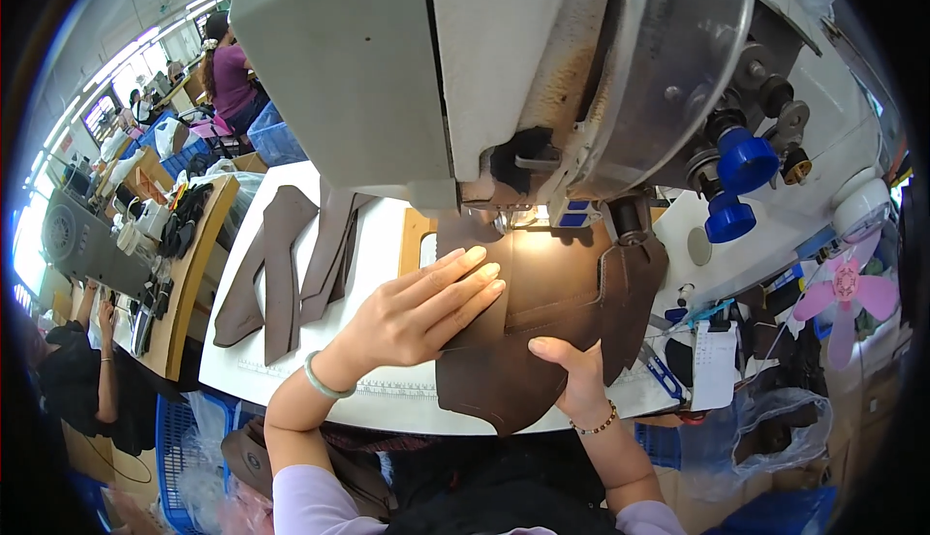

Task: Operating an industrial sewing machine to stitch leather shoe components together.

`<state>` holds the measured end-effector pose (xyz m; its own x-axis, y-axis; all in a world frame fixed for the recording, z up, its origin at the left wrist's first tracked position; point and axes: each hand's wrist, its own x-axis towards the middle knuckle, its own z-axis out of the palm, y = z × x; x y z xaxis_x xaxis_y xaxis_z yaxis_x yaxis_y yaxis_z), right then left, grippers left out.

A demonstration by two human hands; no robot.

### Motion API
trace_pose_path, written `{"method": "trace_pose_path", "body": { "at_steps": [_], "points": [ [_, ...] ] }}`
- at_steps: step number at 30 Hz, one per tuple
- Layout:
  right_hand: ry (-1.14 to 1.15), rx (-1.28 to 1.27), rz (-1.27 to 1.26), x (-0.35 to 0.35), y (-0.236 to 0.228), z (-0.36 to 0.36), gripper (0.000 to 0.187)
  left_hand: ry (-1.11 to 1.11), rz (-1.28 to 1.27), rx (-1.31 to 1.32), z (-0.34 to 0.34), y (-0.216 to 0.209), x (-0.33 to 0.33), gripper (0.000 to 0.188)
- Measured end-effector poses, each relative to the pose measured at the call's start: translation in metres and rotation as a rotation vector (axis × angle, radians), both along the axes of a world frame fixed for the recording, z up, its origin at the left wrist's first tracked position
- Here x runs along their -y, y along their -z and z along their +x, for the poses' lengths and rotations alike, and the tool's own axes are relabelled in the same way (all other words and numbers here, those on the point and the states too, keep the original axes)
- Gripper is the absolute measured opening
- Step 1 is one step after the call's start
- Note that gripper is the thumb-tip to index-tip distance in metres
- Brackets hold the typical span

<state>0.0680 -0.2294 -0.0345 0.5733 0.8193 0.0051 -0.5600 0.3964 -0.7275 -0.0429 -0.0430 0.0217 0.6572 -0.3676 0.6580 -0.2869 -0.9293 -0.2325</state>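
Note:
A dark brown leather panel (542, 317) with stitched seams lies on the white table of a sewing machine (528, 162), its far part under the lit needle area. My left hand (418, 310) rests on the panel's left side, its fingers stretched out and lying flat, pointing toward the needle. At the near edge, my right hand (579, 380) grips the panel, thumb on top and the fingers hidden beneath it. Where the needle meets the leather is too small to make out.
Brown leather strips (283, 274) lie on the table's left. Blue tweezers-like snips (663, 376) and a white paper tag (714, 366) sit at the right. A pink fan (846, 286) stands far right. A blue crate (174, 448) is below left; other people work beyond.

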Motion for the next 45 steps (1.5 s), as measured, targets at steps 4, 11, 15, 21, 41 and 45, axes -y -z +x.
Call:
{"method": "trace_pose_path", "body": {
  "at_steps": [4, 11, 15, 21, 41, 45],
  "points": [
    [-0.023, -0.012, 0.059, -0.003, -0.002, 0.005, 0.037, -0.028, -0.022, -0.015, 0.001, 0.002, 0.000, 0.048],
    [-0.073, -0.036, 0.067, 0.002, 0.000, 0.007, 0.037, 0.057, -0.202, -0.029, 0.004, 0.004, -0.002, 0.051],
    [-0.068, -0.013, 0.072, 0.000, -0.002, 0.008, 0.036, 0.187, -0.158, -0.087, 0.002, 0.013, -0.027, 0.046],
    [-0.039, -0.002, 0.055, 0.001, 0.001, 0.009, 0.031, 0.176, -0.226, -0.086, 0.006, 0.023, -0.023, 0.034],
    [0.039, -0.034, 0.037, -0.001, -0.005, -0.001, 0.032, 0.213, -0.096, 0.143, 0.009, 0.030, -0.026, 0.027],
    [0.039, -0.040, 0.039, 0.000, -0.007, 0.000, 0.031, 0.210, -0.046, 0.131, 0.009, 0.030, -0.026, 0.029]
  ]
}}
